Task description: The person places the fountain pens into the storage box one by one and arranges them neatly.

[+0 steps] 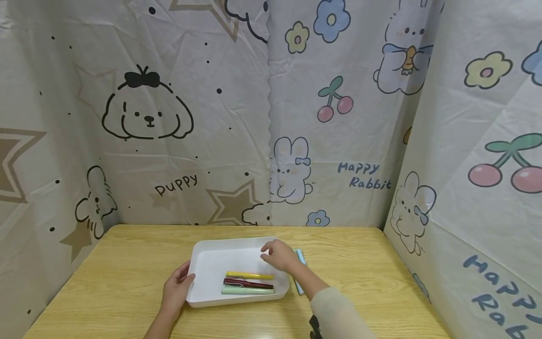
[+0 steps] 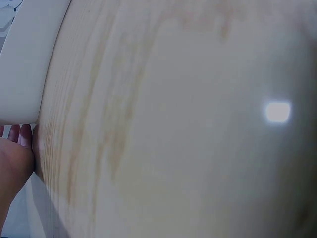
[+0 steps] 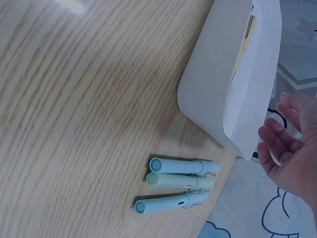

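Observation:
A white tray (image 1: 230, 249) lies on the table, slightly angled. My left hand (image 1: 174, 288) grips its left end, thumb over the rim; in the left wrist view, fingers (image 2: 25, 134) reach against the tray's wall. A yellow pen (image 1: 250, 275), a dark red pen (image 1: 250, 283) and a light green pen (image 1: 247, 291) lie side by side inside the tray near its front. Above the tray's right end hovers my right hand (image 1: 280, 255), fingers loosely bent and holding nothing. To the tray's right, two light blue pens (image 3: 173, 165) and a pale green pen (image 3: 178, 180) lie on the table, partly hidden by my right arm in the head view.
The wood-grain table (image 1: 351, 278) extends on both sides of the tray. Printed cloth (image 1: 237, 155) with puppies, rabbits and stars hangs behind the table and along its left and right sides.

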`<move>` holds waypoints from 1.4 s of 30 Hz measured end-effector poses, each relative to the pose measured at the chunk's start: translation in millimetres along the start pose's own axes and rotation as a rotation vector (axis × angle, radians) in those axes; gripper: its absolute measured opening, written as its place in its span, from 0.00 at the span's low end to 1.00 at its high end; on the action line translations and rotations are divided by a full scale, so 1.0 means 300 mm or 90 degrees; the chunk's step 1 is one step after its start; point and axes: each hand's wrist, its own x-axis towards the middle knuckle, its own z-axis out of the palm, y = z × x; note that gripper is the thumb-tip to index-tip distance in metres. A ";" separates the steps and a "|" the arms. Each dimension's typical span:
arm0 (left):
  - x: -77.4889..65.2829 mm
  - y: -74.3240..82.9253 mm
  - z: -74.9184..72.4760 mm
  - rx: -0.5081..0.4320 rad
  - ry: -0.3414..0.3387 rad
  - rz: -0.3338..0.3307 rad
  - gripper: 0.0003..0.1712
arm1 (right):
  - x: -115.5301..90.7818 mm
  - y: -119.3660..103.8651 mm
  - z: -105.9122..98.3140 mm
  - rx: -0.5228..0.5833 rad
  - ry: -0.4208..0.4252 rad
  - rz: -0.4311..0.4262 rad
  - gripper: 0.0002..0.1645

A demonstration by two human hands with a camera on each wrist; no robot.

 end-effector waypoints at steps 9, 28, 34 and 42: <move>-0.008 0.000 -0.005 0.004 -0.001 0.007 0.29 | -0.020 0.048 -0.031 0.032 0.023 0.023 0.13; -0.006 -0.005 -0.006 0.012 0.000 0.011 0.28 | -0.066 0.158 -0.063 0.052 0.071 0.087 0.14; -0.005 -0.006 -0.005 0.007 0.004 0.013 0.28 | -0.080 0.171 -0.078 0.075 0.076 0.112 0.14; -0.003 -0.002 -0.001 0.006 0.001 0.010 0.29 | -0.101 0.216 -0.084 0.080 0.105 0.135 0.14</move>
